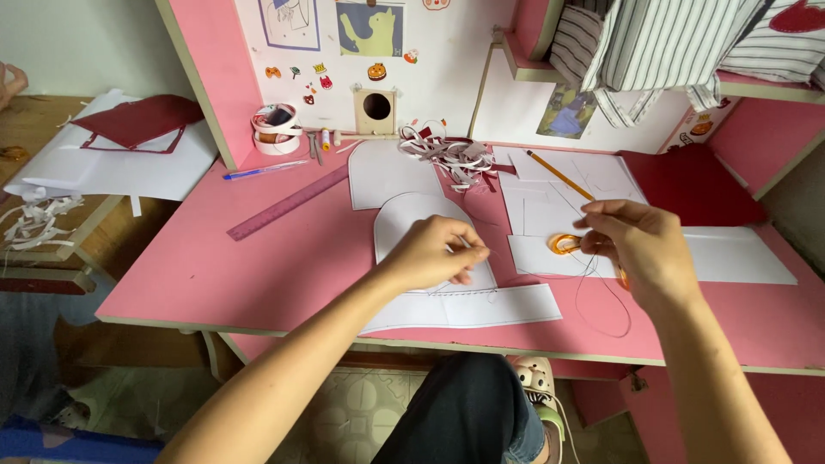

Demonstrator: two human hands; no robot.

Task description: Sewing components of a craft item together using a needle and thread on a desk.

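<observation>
My left hand (436,254) hovers over a white arch-shaped paper piece (404,215), its fingers pinched on a thin needle or thread end. My right hand (640,245) is pinched on a dark thread (601,296) that loops down over the pink desk (258,266). Orange-handled scissors (565,244) lie under my right hand's fingers on white paper. A long white paper strip (507,307) lies below the arch piece. Whether a needle sits between my left fingers is too small to tell.
A purple ruler (288,204), blue pen (262,170), tape rolls (276,129), paper scraps (451,156), a pencil (557,174) and dark red sheets (692,185) lie on the desk. A side table (51,129) at left holds white and red paper. Striped cloth (662,43) hangs top right.
</observation>
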